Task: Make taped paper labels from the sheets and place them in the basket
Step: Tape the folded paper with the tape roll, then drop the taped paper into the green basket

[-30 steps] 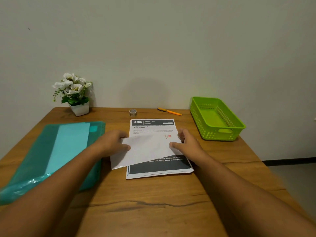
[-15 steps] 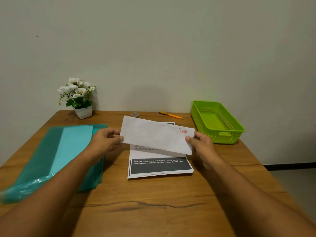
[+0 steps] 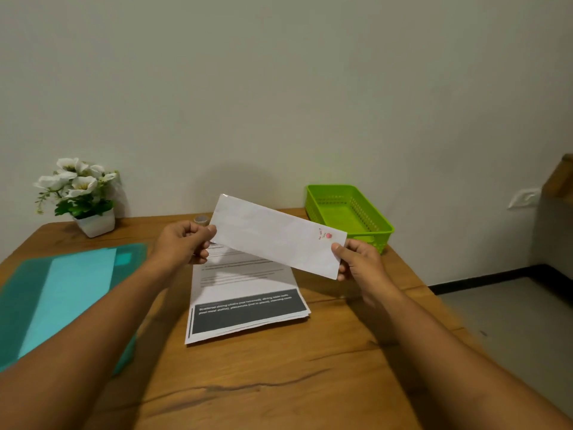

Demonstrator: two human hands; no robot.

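A folded white paper label point(image 3: 276, 235) with a small red mark near its right end is held in the air above the table. My left hand point(image 3: 183, 243) pinches its left end and my right hand point(image 3: 356, 259) pinches its right end. Below it lies a stack of printed sheets point(image 3: 245, 301) with a dark band across the bottom. The green basket point(image 3: 372, 218) stands at the table's back right, with nothing visible inside. A small roll of tape point(image 3: 201, 219) peeks out behind my left hand.
A teal plastic folder point(image 3: 62, 293) lies on the left of the wooden table point(image 3: 279, 383). A white pot of white flowers point(image 3: 82, 197) stands at the back left. The wall runs just behind the table.
Both hands have lifted the folded paper off the stack and raised it higher, tilted with its right end lower. The camera view has tipped upward.
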